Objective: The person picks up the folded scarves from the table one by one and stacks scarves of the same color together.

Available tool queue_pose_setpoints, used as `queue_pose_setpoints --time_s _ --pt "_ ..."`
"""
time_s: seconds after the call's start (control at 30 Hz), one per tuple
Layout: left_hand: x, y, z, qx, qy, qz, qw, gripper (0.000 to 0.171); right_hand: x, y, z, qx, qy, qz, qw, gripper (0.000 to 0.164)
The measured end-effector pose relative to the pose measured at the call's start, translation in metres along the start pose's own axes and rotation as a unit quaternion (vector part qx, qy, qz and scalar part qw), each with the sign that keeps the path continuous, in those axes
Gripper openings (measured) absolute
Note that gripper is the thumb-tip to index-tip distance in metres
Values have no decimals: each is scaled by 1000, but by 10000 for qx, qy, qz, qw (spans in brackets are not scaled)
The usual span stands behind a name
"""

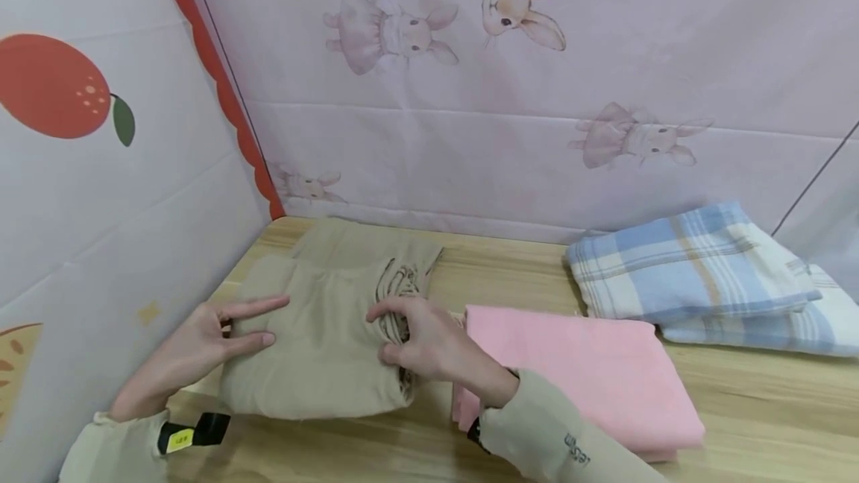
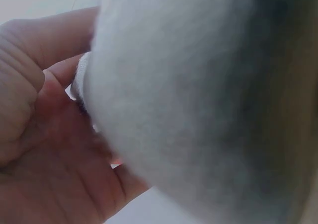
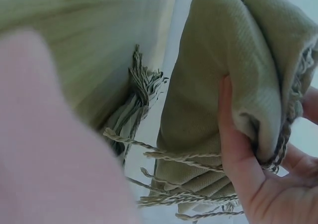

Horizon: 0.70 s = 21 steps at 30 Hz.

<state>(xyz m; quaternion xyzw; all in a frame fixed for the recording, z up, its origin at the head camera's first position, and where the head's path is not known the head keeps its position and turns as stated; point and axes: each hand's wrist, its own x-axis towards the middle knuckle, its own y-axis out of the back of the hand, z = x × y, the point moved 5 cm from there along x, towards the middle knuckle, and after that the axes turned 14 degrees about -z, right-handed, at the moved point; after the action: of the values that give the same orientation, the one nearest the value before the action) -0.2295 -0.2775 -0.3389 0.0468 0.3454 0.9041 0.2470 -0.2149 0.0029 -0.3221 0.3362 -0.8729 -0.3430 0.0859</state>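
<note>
A folded khaki scarf (image 1: 315, 356) is between both hands at the left of the table. My left hand (image 1: 204, 338) holds its left side, thumb and index finger on top; the other fingers are mostly hidden in the head view. At the opposite, fringed side, my right hand (image 1: 429, 338) grips the folded layers. Twisted tassels (image 3: 184, 157) hang from that edge in the right wrist view. Behind the bundle lies more khaki cloth (image 1: 362, 238); whether it joins the held scarf I cannot tell. Blurred cloth (image 2: 169, 105) fills much of the left wrist view.
A folded pink cloth (image 1: 570, 379) lies right beside my right forearm on the wooden table (image 1: 503, 274). Farther right is a folded blue-and-white plaid cloth (image 1: 671, 267). Printed fabric walls (image 1: 416, 155) stand at the back and left.
</note>
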Motion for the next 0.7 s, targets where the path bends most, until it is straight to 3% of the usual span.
queue_pose_setpoints --time_s 0.23,0.43,0.53,0.7 --pt "-4 2 -4 40 -374 -220 9991 49 -5 -10 0 114 85 -24 9999 38" --pt "-11 0 -15 -219 -428 -1165 9920 51 -10 -22 2 152 132 -172 9997 37" --pt "-13 -5 -25 -583 -526 -1806 9804 52 -12 -29 5 11 101 -271 9996 36" --pt "-9 -19 -39 -1199 -1079 -2829 9455 56 -14 -42 15 -495 -10 -498 9975 37"
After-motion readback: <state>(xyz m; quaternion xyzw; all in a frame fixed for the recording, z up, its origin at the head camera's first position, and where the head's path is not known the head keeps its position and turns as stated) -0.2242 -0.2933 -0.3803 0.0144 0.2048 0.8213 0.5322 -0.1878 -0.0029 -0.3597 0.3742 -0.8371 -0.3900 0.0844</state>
